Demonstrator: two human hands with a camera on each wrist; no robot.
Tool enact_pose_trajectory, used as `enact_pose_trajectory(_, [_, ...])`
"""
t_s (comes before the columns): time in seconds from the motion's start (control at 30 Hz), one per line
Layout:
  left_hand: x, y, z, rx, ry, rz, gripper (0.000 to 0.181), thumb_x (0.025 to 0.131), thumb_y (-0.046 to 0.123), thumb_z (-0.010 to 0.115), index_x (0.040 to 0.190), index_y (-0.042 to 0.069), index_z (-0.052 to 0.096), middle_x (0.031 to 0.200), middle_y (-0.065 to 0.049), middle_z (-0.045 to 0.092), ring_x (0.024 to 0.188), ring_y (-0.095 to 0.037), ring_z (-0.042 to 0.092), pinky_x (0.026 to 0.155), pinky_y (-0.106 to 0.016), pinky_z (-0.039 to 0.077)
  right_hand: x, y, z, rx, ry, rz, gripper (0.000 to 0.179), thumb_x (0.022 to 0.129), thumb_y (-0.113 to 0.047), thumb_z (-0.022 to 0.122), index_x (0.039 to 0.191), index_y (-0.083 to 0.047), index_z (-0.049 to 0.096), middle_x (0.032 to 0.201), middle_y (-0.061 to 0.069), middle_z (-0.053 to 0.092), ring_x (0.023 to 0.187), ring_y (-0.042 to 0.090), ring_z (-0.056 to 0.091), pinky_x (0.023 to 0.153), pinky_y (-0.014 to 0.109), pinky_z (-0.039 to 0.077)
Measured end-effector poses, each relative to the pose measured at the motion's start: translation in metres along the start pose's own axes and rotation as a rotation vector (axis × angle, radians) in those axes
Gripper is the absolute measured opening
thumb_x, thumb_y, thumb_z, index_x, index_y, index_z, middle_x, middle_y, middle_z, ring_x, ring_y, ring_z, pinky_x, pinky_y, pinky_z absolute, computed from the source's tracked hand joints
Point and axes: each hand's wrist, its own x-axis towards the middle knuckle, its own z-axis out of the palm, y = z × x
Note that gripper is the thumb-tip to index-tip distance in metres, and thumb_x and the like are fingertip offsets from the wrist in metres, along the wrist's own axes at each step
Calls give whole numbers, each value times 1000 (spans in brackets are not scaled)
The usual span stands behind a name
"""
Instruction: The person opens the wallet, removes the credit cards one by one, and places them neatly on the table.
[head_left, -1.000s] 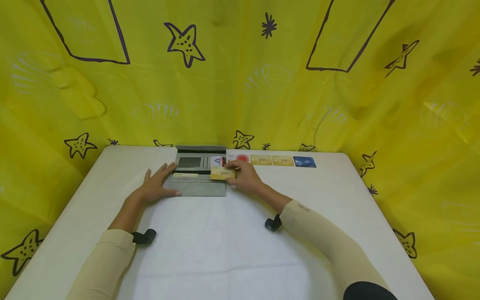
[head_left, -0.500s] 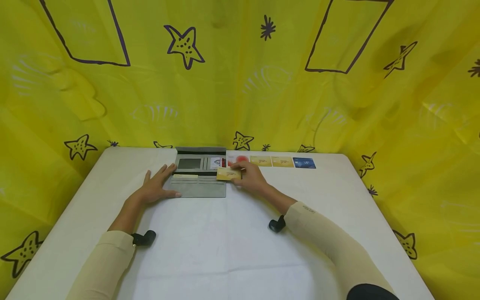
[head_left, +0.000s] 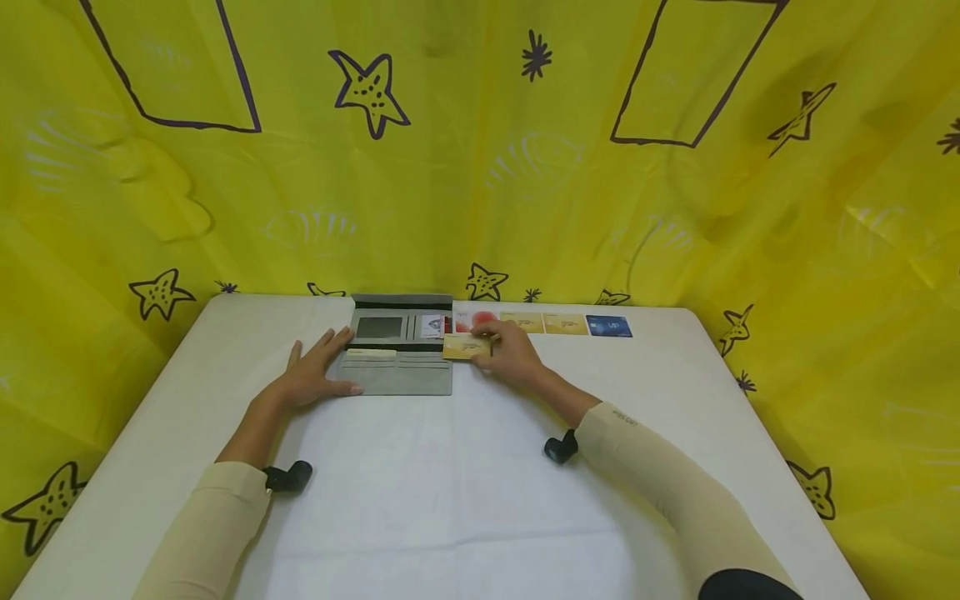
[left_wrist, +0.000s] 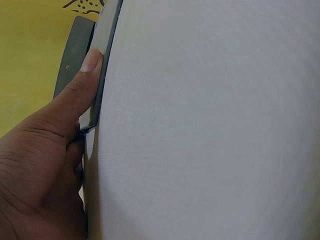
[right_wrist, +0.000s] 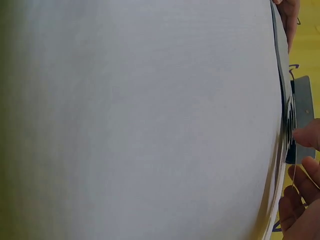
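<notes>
A grey wallet (head_left: 412, 383) lies unfolded near the table's far edge. My left hand (head_left: 311, 375) rests on its left side, fingers spread and fairly straight; in the left wrist view the thumb (left_wrist: 82, 82) lies along the wallet's edge. With thumb and fingers, my right hand (head_left: 513, 354) pinches a yellow card (head_left: 459, 347), whose left end overlaps the wallet's right edge. One pale yellow card (head_left: 371, 354) peeks out of a slot on the wallet's lower left. A card with a picture (head_left: 432, 326) sits in the upper right part.
Right of the wallet, a row of cards runs along the far edge: a red-and-white card (head_left: 463, 319), two yellow ones and a blue card (head_left: 609, 326). The white table (head_left: 450, 483) ends at a yellow patterned curtain (head_left: 420, 192).
My right hand has drawn the yellow card rightward, from over the wallet's right-hand slots to its right edge. The left hand has stayed in place.
</notes>
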Motion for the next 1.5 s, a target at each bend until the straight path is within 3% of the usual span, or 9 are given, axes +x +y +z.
enact_pose_trajectory(0.23, [0,-2,1,6,-9,-1,108,87,42,85,165,1,23,171,-25,18,158,-47,6,118,-71,-15,-3,3,-5,8,-17,32,44,84,-7,86,126,-2,74,124,10,72,107,28,59,99,42,52])
enact_pose_trajectory(0.87, [0,0,-1,1,-18,-6,107,89,42,84,166,1,22,172,-25,15,158,-47,4,118,-69,-16,0,10,-9,-17,-27,29,40,85,-8,87,123,-1,74,121,10,74,109,28,62,102,42,52])
enact_pose_trajectory(1.5, [0,1,-1,4,-13,1,107,88,41,85,165,0,23,171,-26,17,158,-47,5,118,-71,-15,-1,14,-12,-53,-35,29,44,88,-11,85,129,-2,73,129,11,71,117,28,62,108,42,49])
